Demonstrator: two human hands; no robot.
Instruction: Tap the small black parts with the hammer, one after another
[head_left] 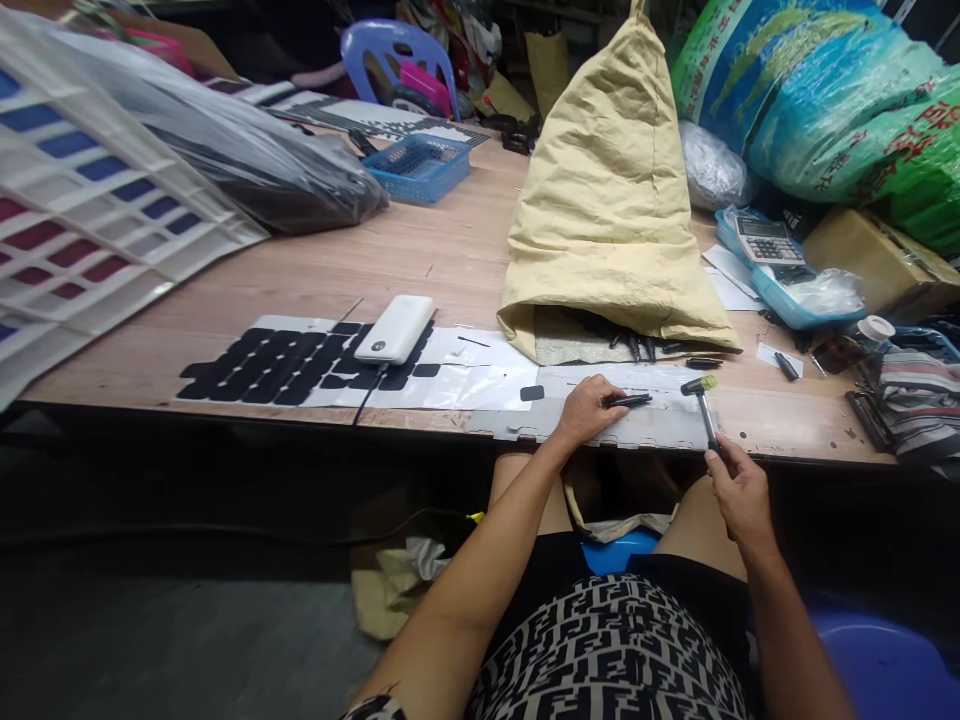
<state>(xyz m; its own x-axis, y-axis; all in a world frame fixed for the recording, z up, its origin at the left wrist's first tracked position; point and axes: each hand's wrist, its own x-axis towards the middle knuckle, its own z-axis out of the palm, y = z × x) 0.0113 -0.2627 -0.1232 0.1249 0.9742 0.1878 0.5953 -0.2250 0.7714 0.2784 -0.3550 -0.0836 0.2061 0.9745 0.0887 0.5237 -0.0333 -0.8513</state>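
Note:
Near the table's front edge, my left hand [591,410] pinches a small black pen-like piece [631,400] that lies nearly level over a pale sheet. My right hand [739,482] is wrapped round the handle of a small hammer [701,395], its yellow-green-tipped head raised to the right of the black piece. Just behind both hands, the open mouth of a cream cloth bag [615,220] shows several similar black pieces [636,345]. One more black piece [705,363] lies by the bag's right corner. A black rounded patch [532,393] is left of my left hand.
A white power bank [396,330] with a cable rests on a sheet of black patches [262,365]. A white plastic crate [112,200] leans in at left. Behind are a blue basket [420,168] and, at right, a calculator [769,240] and a bottle [847,345].

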